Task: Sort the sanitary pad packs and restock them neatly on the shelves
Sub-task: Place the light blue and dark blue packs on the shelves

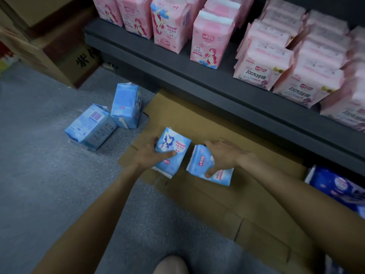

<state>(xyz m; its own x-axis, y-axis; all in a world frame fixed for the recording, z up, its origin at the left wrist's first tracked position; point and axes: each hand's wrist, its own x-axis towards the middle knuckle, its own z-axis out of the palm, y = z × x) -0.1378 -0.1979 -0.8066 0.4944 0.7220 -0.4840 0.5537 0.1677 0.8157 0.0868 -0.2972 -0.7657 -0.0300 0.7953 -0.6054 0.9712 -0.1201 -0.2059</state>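
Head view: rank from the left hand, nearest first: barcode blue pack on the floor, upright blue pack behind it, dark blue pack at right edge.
From the left hand:
1. Barcode blue pack, lying on the floor, left.
2. Upright blue pack, just behind it, toward the shelf.
3. Dark blue pack, far right edge, beyond the right hand.

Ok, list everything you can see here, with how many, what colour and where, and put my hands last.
Held blue packs: two, light blue, over the cardboard, one per hand.
Floor blue packs: two, light blue, on the grey floor, left of the cardboard.
Pink packs: many, pink, in rows on the shelf.
Dark packs: count unclear, dark blue, under the shelf at right.
Shelf: one, dark grey, top right.
Cardboard: flattened, brown, on the floor by the shelf.
Boxes: brown, stacked top left, count unclear.
Hands: left and right, each gripping a pack.
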